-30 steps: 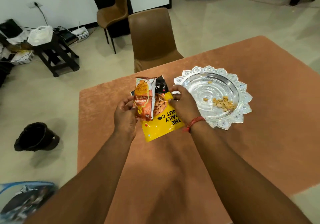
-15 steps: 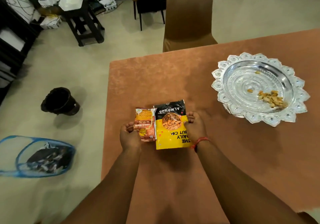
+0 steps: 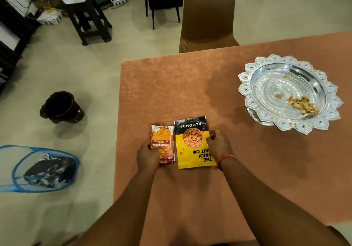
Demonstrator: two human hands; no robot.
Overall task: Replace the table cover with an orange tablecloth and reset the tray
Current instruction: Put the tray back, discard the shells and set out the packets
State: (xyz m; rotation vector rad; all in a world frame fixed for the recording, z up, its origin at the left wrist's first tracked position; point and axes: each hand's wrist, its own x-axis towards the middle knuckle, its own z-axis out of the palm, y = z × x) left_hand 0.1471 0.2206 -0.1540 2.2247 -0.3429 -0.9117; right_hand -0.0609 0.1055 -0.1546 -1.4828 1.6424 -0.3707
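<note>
Single head-worn wide-angle view, looking steeply down and forward, close over the near-left corner of the table (image 3: 247, 179).

Bare forearms without sleeves, red thread bracelet (image 3: 223, 160) around right wrist

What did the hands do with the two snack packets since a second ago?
Both hands brought the packets down from near the silver tray and laid them side by side on the orange tablecloth. The left hand still touches the small orange packet, the right hand the yellow almond packet. Before, the packets overlapped in the air. The tray and its nuts stayed put.
</note>
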